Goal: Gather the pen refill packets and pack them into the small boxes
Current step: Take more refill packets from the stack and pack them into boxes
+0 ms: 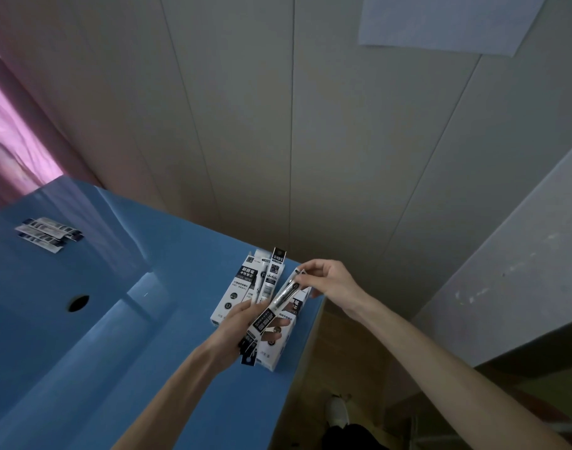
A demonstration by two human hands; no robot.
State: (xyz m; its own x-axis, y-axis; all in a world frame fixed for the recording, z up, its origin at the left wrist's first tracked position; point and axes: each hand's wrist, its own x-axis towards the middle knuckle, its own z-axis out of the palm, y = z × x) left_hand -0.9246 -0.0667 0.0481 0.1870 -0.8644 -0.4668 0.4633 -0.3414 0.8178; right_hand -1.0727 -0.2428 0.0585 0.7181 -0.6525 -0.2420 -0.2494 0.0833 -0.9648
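Note:
Two small white-and-black boxes lie near the right corner of the blue table (148, 368). The far box (234, 293) has packets sticking out of its top end. My left hand (237, 332) grips a bundle of pen refill packets (271, 311) over the near box (278, 345). My right hand (326, 280) pinches the upper end of that bundle with its fingertips. A few more refill packets (47, 233) lie in a loose pile at the table's far left.
The table has a round hole (78, 303) and a raised step along its back. Its right edge drops to a brown floor, where a white shoe (338, 412) shows. A panelled wall rises behind, and a pink curtain (15, 141) hangs at the left.

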